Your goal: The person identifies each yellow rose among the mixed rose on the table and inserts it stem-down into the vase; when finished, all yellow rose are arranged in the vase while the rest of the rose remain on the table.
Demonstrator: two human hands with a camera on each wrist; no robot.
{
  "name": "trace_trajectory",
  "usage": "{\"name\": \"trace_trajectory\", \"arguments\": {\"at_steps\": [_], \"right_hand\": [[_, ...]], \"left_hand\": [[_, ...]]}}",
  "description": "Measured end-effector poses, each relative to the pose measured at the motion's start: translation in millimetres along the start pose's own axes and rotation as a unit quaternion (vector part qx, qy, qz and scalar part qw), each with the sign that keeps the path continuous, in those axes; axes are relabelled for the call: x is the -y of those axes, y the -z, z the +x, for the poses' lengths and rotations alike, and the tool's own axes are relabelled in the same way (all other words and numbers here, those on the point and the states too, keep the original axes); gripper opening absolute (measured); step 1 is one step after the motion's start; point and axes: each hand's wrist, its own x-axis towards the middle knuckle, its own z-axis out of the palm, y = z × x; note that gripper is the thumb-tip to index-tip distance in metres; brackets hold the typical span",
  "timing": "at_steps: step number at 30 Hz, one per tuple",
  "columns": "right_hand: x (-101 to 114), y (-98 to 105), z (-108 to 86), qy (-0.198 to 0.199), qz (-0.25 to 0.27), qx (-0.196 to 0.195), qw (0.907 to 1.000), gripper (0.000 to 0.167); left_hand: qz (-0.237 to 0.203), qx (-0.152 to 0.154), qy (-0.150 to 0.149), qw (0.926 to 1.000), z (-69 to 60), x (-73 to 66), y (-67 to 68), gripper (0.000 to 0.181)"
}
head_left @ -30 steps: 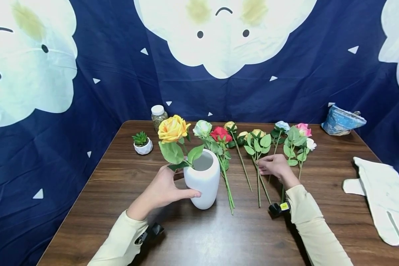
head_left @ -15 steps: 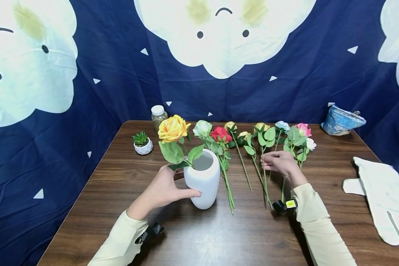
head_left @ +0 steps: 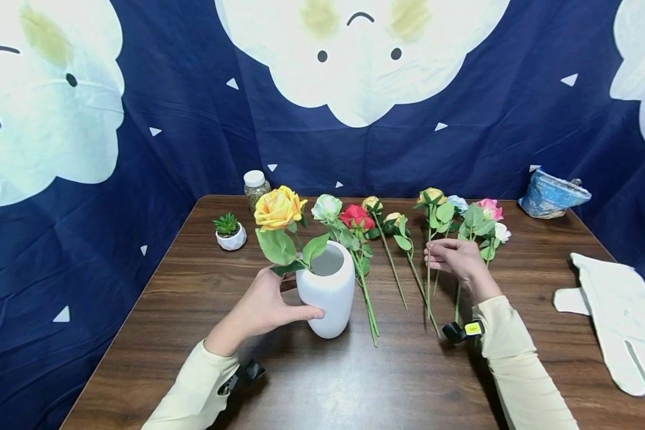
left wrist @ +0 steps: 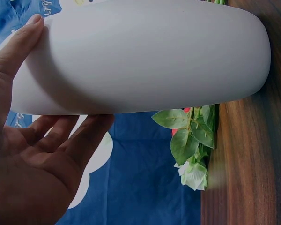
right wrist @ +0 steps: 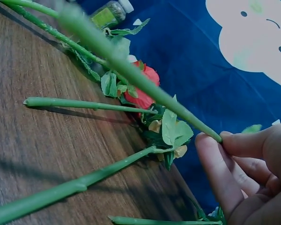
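My left hand (head_left: 263,304) grips the white vase (head_left: 329,298) by its side, thumb across the front; in the left wrist view the fingers (left wrist: 91,133) lie along the vase (left wrist: 145,56). A large yellow rose (head_left: 280,208) stands in the vase, leaning left. My right hand (head_left: 460,263) pinches the green stem (head_left: 429,280) of a smaller yellow rose (head_left: 431,196) between thumb and fingers. The right wrist view shows that stem (right wrist: 145,84) raised off the wood, its lower end towards the camera, in the hand (right wrist: 253,164).
Red (head_left: 357,217) and pale green (head_left: 326,208) roses lie right of the vase. Two yellow roses, a blue one (head_left: 457,205), a pink one (head_left: 490,209) and a white one lie further right. A potted succulent (head_left: 231,233), jar (head_left: 257,188), blue pouch (head_left: 553,196) and white glove (head_left: 618,316) are around.
My right hand has moved right with the yellow rose, away from the yellow rose lying beside it, and the stem has swung more upright in view. The left hand and vase have stayed put.
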Motion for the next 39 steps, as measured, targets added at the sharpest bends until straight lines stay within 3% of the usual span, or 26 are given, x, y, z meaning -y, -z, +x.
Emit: {"name": "trace_trajectory", "arguments": {"at_steps": [5,18,25,39], "right_hand": [[2.7,0.3,-0.9,0.014,0.033,-0.009,0.9993,0.038],[7.5,2.1,-2.3,0.037,0.083,-0.016,0.9957,0.039],[10.5,-1.3,-4.4,0.078,0.149,-0.029,0.9853,0.040],[19.7,-8.0,-9.1,0.128,0.178,-0.057,0.9739,0.036]], "left_hand": [[-0.047,0.010,0.016,0.9987,0.1,-0.6,-0.2,0.073],[-0.056,0.012,0.021,0.9981,-0.5,-0.6,-0.1,0.072],[-0.022,0.007,0.011,0.9997,0.0,-0.3,0.4,0.072],[0.002,0.000,0.004,1.0000,-0.1,0.2,0.2,0.073]]}}
